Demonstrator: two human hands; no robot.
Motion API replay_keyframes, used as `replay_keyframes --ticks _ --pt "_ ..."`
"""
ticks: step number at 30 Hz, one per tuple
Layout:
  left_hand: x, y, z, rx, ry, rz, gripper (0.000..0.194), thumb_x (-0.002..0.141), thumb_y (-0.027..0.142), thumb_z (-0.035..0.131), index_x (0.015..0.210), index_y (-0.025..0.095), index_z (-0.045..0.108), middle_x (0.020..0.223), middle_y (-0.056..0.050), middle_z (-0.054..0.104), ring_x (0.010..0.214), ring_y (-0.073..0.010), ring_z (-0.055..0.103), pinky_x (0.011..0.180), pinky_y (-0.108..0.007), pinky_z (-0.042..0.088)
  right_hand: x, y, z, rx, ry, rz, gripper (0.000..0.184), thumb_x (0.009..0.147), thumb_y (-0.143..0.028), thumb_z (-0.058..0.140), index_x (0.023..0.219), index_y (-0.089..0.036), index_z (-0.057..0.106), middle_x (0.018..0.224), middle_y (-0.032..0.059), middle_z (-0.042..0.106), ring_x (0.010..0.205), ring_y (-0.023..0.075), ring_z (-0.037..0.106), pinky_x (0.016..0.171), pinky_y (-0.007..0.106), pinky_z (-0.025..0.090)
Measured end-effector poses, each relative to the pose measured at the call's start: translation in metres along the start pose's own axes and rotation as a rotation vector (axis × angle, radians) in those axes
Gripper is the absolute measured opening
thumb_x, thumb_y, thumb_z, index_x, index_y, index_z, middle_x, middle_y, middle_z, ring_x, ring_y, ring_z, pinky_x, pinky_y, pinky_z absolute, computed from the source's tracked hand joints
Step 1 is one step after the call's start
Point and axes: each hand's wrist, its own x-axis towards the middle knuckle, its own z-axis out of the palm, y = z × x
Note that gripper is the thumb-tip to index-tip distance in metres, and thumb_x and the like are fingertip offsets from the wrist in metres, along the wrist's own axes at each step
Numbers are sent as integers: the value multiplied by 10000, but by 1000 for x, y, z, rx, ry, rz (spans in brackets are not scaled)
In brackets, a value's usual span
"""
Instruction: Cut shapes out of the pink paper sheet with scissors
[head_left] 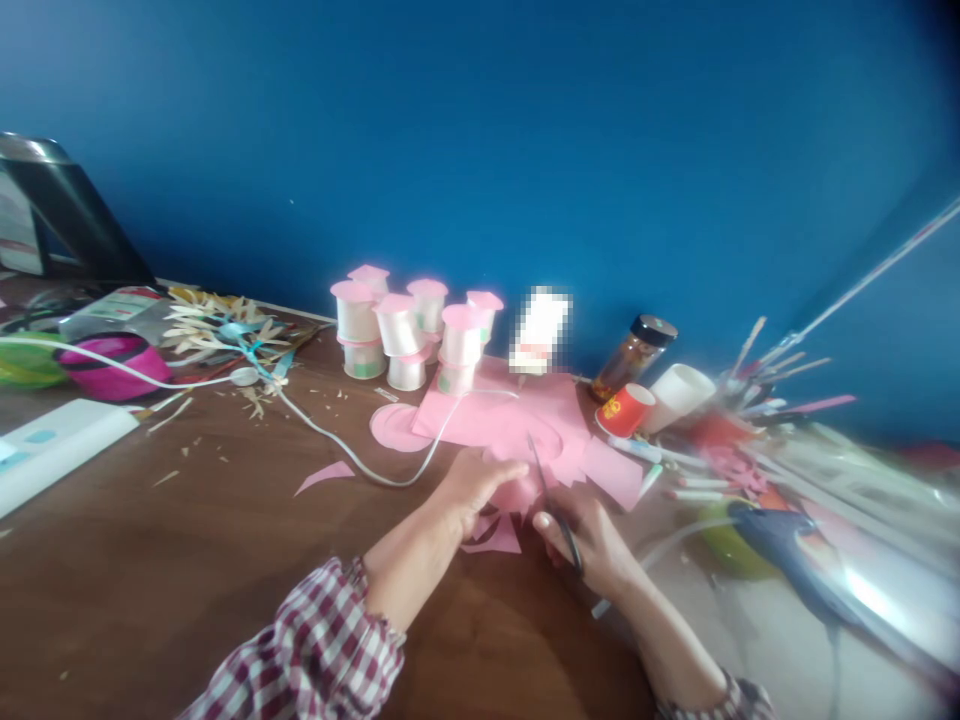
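Note:
Pink paper (517, 494) is pinched in my left hand (480, 485), the thumb lying along its top. My right hand (592, 535) is closed round the dark handles of a pair of scissors (555, 515), whose blades point away from me against the paper's right side. Just beyond lie a large pink sheet (517, 395), a pink disc (401, 427) and a pink offcut (619, 470). Another scrap (499, 535) rests on the table below my hands. How far the blades are apart is too blurred to tell.
Stacked white paper cups (459, 340) with pink tops stand near the blue wall. A white cable (337, 450) crosses the brown table (225, 600). To the right are a dark-lidded jar (634, 355), a red paper cup (625, 410) and a blue glue gun (787, 560); left, a power strip (67, 445).

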Motion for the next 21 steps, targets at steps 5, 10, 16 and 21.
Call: replay_keyframes --ticks 5,10,16,21 --pt "-2 1 1 -5 14 -8 307 528 285 779 762 126 657 651 -67 648 554 -188 593 485 -294 453 -1 1 0 -10 9 2 401 873 -511 477 709 -152 544 454 -35 484 395 103 463 415 209 338" --pt "-2 1 1 -4 -3 -7 313 537 294 773 767 120 651 661 -79 649 573 -198 595 485 -298 453 0 -1 0 -26 20 8 395 862 -503 499 663 -163 523 434 -39 472 388 104 457 422 211 336" --pt "0 1 0 5 12 10 318 527 292 786 762 124 654 634 -60 637 564 -185 587 480 -283 446 0 -1 -2 -38 26 18 368 854 -472 524 636 -176 492 422 -50 455 381 103 449 425 211 340" --pt "-3 3 1 -38 -19 20 338 521 303 799 769 114 670 654 -78 656 581 -201 607 497 -295 460 0 1 0 -31 34 22 366 861 -474 516 672 -161 533 428 -47 467 376 99 448 409 205 328"
